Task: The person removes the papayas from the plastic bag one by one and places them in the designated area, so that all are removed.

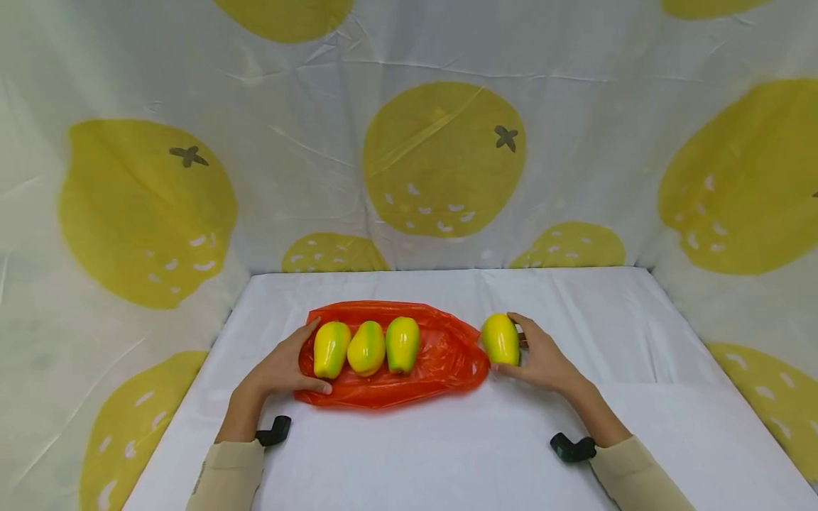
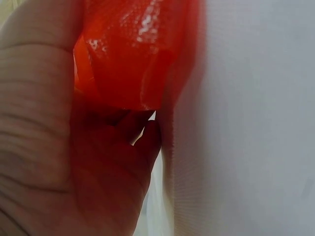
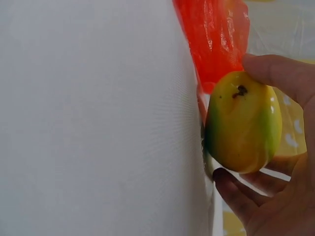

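A red plastic bag [image 1: 441, 355] lies spread on the white cloth, with three yellow-green mangoes in a row on it: a left one [image 1: 331, 349], a middle one [image 1: 367, 348] and a right one [image 1: 402, 345]. My left hand [image 1: 281, 365] holds the bag's left end, thumb along the near edge and fingers at the far side. In the left wrist view, red plastic [image 2: 128, 54] sits between thumb and fingers. At the bag's right end, my right hand [image 1: 540, 355] grips a fourth mango [image 3: 243, 123] between thumb and fingertips, its dark stem mark facing the right wrist camera.
A white cloth [image 1: 409, 454] covers the table. Behind it and on both sides hang pale curtains [image 1: 307, 142] printed with large yellow fruit. Each wrist carries a small black camera mount, one on the left [image 1: 275, 431] and one on the right [image 1: 571, 448].
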A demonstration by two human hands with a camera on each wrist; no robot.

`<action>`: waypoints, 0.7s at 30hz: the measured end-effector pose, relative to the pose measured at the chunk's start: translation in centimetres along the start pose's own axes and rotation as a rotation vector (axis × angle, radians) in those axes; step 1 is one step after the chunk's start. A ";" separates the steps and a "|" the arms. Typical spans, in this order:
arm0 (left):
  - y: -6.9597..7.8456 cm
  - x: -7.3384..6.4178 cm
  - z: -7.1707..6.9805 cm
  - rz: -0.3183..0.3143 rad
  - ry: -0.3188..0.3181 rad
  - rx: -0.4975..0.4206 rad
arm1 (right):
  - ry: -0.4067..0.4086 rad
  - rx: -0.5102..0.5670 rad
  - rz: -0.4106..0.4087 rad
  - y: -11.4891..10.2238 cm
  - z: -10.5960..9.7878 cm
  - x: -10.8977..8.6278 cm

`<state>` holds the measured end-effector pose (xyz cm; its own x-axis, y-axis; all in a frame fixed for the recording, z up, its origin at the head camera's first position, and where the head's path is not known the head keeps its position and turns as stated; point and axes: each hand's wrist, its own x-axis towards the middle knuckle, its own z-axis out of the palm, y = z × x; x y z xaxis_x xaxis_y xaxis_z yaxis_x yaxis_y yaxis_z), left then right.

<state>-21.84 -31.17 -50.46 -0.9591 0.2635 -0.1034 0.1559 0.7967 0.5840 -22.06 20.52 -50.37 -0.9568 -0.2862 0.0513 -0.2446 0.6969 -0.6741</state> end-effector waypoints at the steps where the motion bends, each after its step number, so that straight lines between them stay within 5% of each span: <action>1: 0.0 0.0 0.0 0.000 0.000 -0.002 | 0.001 0.001 -0.006 0.0 0.1 0.0; 21: 0.3 0.1 0.0 0.010 0.002 -0.003 | -0.002 0.014 -0.029 -0.1 -0.1 -0.2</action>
<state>-21.91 -30.89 -50.29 -0.9580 0.2701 -0.0963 0.1644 0.7926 0.5872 -21.87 20.56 -50.26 -0.9492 -0.3070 0.0695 -0.2697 0.6789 -0.6829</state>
